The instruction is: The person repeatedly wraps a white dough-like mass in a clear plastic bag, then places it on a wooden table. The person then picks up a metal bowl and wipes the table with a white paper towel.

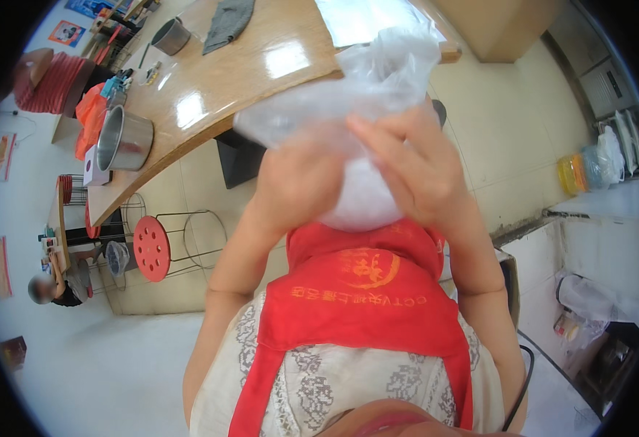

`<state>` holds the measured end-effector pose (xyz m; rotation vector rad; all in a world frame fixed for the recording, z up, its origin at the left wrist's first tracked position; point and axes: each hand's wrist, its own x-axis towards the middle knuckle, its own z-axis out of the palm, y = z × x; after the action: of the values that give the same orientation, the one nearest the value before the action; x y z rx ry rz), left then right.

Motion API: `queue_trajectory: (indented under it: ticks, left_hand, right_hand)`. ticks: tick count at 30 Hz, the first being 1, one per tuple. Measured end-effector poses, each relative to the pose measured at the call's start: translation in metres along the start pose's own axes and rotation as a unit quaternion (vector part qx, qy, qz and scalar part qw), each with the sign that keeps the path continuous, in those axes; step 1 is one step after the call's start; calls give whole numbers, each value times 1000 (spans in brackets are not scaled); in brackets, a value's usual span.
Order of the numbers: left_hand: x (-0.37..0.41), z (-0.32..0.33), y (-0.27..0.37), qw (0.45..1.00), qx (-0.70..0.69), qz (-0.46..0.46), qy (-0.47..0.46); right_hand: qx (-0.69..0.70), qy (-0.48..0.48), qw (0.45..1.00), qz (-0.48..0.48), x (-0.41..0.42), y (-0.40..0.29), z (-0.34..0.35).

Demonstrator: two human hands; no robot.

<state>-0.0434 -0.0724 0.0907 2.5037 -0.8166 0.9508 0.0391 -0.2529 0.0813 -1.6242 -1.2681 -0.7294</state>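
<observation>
Both hands are raised in front of my red apron (352, 295), close together and blurred. My left hand (303, 175) is closed on a translucent plastic bag (297, 109). Beside it, on the right, my right hand (420, 158) grips the gathered plastic with bent fingers. The bag's loose upper part spreads above the hands, near the edge of the wooden table (281, 87). Its rounded white lower part (366, 196) hangs between my hands against the apron; what it contains cannot be made out.
On the table stand a large steel pot (125, 139), a smaller metal pot (170, 37) and a grey cloth (229, 24). A red stool (152, 248) stands below its left end. One person (57, 82) stands at the left; another (60, 287) sits further off. Plastic containers (573, 173) are at the right.
</observation>
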Motion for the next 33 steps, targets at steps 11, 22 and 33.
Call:
queue_trajectory:
  ticks: [11, 22, 33]
  left_hand:
    - [-32, 8, -35, 880, -98, -340, 318]
    - [-63, 9, -73, 832, -38, -478, 280]
    - [-21, -40, -2, 906, 359, -184, -124]
  right_hand:
    - [-38, -70, 996, -29, -28, -24, -18]
    - [264, -46, 962, 50, -21, -56, -44]
    - [-230, -328, 879, 259, -17, -76, -86]
